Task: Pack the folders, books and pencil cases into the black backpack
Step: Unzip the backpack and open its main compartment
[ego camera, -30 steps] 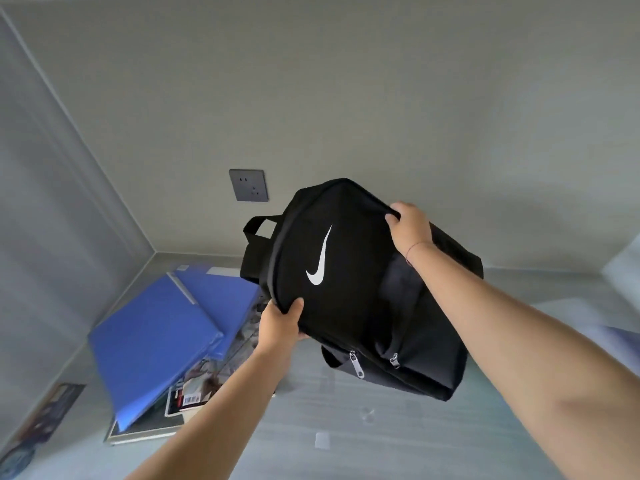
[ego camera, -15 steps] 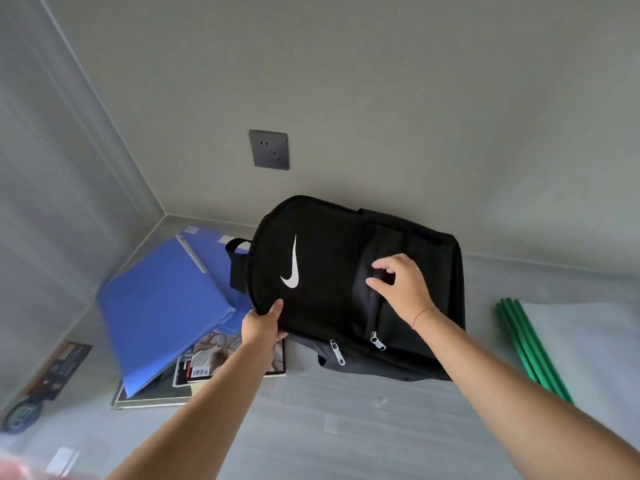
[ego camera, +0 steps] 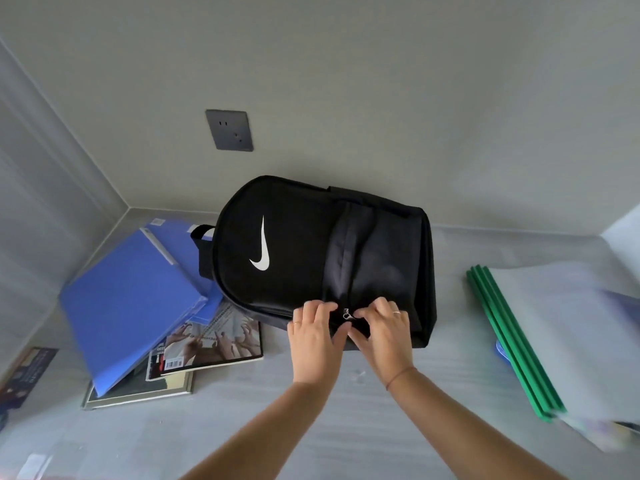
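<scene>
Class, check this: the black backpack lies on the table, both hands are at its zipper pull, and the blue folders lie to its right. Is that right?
Not quite. The head view shows the blue folders to the left of the black backpack, not its right. The rest stands: the backpack lies on the table, with the left hand and right hand at the zipper pull.

Both forearms are bare, with no sleeve showing anywhere along them up to the lower edge of the view. The left hand wears a thin ring on one finger. The right hand wears a thin pale ring on one finger, and a slim reddish string bracelet circles its wrist.
</scene>
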`<state>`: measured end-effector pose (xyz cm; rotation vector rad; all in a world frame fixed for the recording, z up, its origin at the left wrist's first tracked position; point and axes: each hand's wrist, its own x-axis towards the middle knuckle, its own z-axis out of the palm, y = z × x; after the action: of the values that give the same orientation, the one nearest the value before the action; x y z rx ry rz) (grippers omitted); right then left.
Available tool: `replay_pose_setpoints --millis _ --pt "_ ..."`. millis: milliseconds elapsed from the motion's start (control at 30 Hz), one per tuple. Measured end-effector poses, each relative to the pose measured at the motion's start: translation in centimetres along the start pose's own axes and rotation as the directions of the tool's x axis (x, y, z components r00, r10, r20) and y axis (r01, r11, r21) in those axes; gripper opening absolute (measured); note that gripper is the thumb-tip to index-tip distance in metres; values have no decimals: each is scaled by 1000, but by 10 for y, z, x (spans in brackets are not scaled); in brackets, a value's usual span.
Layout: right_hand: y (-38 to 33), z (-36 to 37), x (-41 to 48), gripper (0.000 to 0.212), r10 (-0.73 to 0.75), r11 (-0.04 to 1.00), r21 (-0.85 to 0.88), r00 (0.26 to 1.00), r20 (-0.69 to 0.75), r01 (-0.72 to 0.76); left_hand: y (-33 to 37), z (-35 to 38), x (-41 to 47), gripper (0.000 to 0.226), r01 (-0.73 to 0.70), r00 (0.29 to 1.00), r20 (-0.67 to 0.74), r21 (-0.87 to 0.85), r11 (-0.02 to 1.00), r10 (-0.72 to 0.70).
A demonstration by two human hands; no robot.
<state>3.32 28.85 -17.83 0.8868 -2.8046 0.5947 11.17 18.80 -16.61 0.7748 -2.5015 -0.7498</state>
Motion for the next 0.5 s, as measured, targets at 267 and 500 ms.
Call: replay_pose_setpoints --millis 267,500 --pt "-10 10 6 11 21 997 -70 1000 8 -21 -5 2 38 28 -11 990 141 131 991 -8" --pt "7 10 19 39 -309 919 -278 949 -66 280 1 4 47 21 5 988 154 118 993 -23"
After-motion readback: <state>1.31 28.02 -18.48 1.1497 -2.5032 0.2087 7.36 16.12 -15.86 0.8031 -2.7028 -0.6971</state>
